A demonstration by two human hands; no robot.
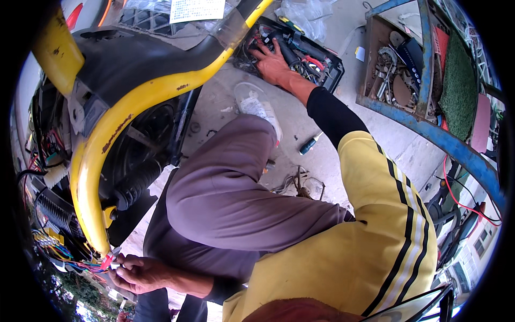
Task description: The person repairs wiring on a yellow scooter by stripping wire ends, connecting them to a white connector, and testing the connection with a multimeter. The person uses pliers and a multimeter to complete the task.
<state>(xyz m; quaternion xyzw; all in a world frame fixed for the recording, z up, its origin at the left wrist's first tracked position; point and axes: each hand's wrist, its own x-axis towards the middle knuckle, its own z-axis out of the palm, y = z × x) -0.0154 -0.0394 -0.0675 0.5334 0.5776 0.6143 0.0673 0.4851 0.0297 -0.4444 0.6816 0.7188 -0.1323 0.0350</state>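
1. Far left: an opened scooter body with exposed wiring (51, 239), a bundle of coloured leads and yellow connectors low on the frame. A yellow frame tube (102, 155) curves up and across toward the top centre, and a black panel sits above it.
2. Lower left: the person's left hand (137, 273) sits at the foot of the yellow tube. The fingers are curled close together and pinch the red and blue wire ends (102, 264) that hang from the bundle. The grip is narrow and closed on the wires.
3. Centre: the person crouches, with a knee in grey trousers (236, 182) raised and a pale shoe (256, 104) flat on the concrete floor (316, 155).
4. Top centre: the right arm, in a black sleeve, stretches away to an open black tool case (322, 56) lying on the floor. The right hand (272, 63) lies palm down inside it, fingers spread wide over the tools; I cannot tell whether it grasps any.
5. Centre right: a small screwdriver (310, 144) lies on the floor, apart from both hands.
6. Right: a blue metal cart (429, 131) holds loose metal parts.
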